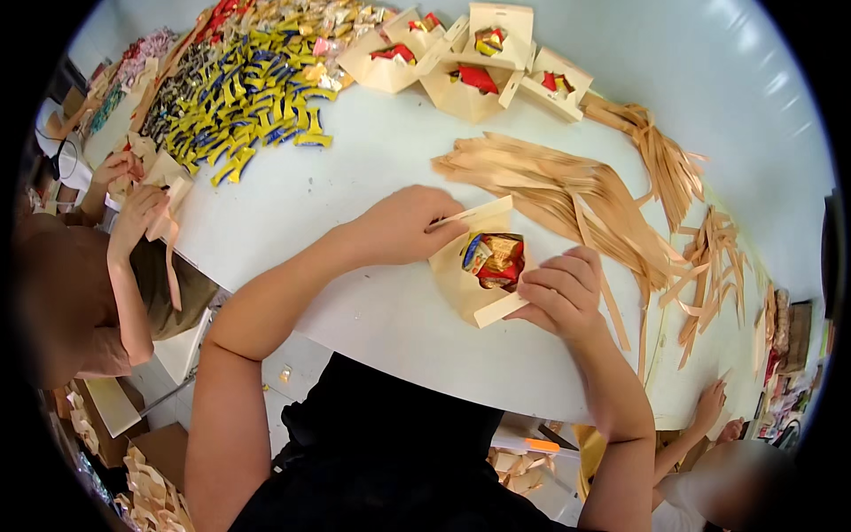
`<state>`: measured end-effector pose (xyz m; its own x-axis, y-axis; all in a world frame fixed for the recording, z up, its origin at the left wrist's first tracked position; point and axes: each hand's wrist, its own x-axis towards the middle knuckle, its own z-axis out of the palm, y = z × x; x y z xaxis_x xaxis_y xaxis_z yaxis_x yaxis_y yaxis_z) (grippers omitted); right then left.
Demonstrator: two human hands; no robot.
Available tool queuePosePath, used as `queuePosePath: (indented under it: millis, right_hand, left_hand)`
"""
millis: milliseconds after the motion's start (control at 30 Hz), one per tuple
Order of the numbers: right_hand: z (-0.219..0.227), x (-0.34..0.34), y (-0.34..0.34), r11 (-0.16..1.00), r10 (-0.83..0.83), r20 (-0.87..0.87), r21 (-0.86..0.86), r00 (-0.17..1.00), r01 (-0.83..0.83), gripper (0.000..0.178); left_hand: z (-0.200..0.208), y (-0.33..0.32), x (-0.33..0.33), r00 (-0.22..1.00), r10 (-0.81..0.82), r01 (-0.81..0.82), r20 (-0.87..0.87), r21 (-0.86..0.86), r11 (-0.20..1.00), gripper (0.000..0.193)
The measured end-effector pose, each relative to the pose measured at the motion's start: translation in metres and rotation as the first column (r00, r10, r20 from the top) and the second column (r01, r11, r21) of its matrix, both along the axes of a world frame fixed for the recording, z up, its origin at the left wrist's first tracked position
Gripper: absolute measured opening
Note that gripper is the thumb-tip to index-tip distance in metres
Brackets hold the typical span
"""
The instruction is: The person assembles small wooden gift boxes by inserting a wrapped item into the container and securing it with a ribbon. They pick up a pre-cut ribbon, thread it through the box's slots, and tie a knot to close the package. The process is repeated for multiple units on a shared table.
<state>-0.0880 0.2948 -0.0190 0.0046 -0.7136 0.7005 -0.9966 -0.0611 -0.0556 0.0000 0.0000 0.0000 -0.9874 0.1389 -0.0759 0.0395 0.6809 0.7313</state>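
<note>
A cream cardboard gift box (454, 282) stands on the white table in front of me, its top flaps spread apart. Through its opening show wrapped candies (498, 259) in red, gold and blue-yellow. My left hand (412, 226) pinches the flap at the box's upper left, fingers closed on its edge. On the lower right side, my right hand (563, 293) grips the opposite flap between thumb and fingers. Just beyond the box lies a thick bundle of peach ribbons (567, 191), with loose strands trailing near my right hand.
A heap of yellow-and-blue wrapped candies (257, 97) covers the far left of the table (355, 160). Several filled open boxes (474, 93) cluster at the back. More ribbons (714, 266) lie right. Left, a co-worker's hands hold a box (173, 186) with ribbon; another person sits lower right.
</note>
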Motion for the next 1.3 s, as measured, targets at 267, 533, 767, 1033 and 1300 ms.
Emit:
queuePosePath:
  millis: [267,533,767,1033,1300]
  right_hand:
    - [-0.005,0.024,-0.024,1.0,0.018,-0.045,-0.01,0.999,-0.018,0.025]
    - [-0.004,0.031,-0.041,0.969,-0.215,0.19,-0.079,0.958,0.233,0.035]
    - [-0.024,0.016,-0.041,0.989,-0.053,0.574,-0.08,0.817,0.121,0.041]
    - [-0.031,0.03,-0.048,0.928,-0.25,0.615,-0.068,0.748,0.366,0.035]
    - [0.019,-0.004,-0.05,0.982,-0.191,0.73,0.144,0.657,0.125,0.017]
  left_hand:
    - [-0.034,0.027,0.002,0.924,0.133,0.026,-0.358,0.407,0.913,0.023]
    - [-0.024,0.035,0.016,0.997,-0.037,0.073,-0.066,0.695,0.715,0.031]
    - [-0.032,0.031,0.014,0.995,-0.095,0.068,-0.007,0.744,0.665,0.033]
    - [-0.031,0.039,0.025,0.91,0.0,0.144,-0.415,0.316,0.938,0.052]
    - [-0.039,0.034,0.024,0.954,0.019,0.135,-0.299,0.483,0.865,0.046]
